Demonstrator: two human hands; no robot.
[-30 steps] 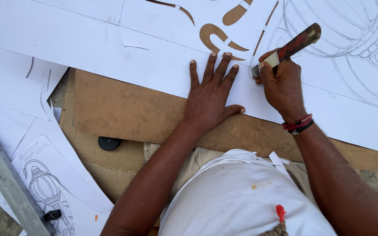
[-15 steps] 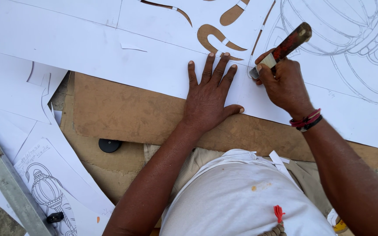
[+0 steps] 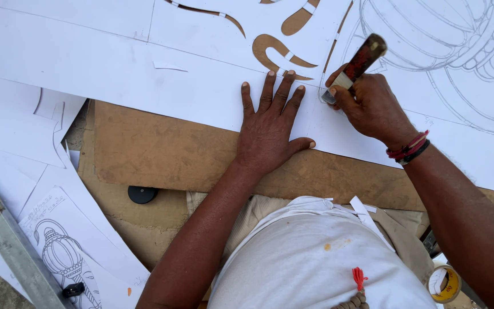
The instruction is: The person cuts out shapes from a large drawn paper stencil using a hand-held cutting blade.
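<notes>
Right hand: the right hand [image 3: 373, 106] is wrapped in a fist around the knife [image 3: 354, 66], blade end down on the paper.
Knife axis: the red-brown handle leans up and to the far right; the tip, mostly hidden, meets the sheet at the near left of the fist.
Left hand: the left hand [image 3: 270, 126] lies flat with fingers spread, pressing the white sheet [image 3: 144, 86], just left of the knife tip.
Nearer hand: the right one holds the tool; the left is just beside the cut.
Sheet: thin, matt, smooth paper with curved cut-out openings [image 3: 270, 48] and a pencil drawing [image 3: 458, 46] on the far right.
Support: rough brown board [image 3: 161, 149] beneath.
</notes>
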